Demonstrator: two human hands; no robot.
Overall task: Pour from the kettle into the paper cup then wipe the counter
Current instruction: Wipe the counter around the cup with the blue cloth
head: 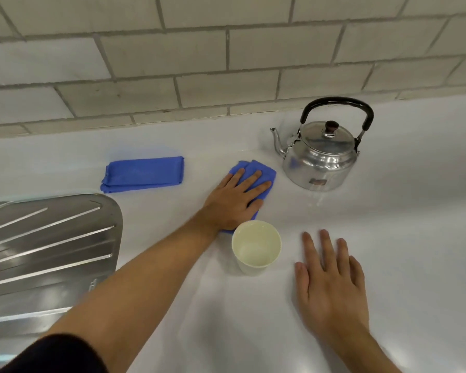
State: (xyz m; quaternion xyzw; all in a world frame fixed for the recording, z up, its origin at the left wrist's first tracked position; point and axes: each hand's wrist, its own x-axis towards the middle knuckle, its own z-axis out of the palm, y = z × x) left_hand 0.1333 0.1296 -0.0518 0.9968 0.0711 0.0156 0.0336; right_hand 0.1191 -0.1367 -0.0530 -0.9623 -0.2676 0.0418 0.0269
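Observation:
A steel kettle [320,154] with a black handle stands upright at the back right of the white counter [401,211], spout pointing left. A pale paper cup [256,247] stands upright in front of it, near the middle. My left hand [233,201] lies flat, fingers spread, pressing a blue cloth [264,170] onto the counter just behind the cup and left of the kettle. My right hand [331,281] rests flat on the counter to the right of the cup, fingers apart, holding nothing.
A second blue cloth [143,173], folded, lies further left on the counter. A ribbed steel sink drainboard [46,246] fills the left edge. A grey tiled wall [226,63] runs along the back. Small wet spots [316,201] show in front of the kettle.

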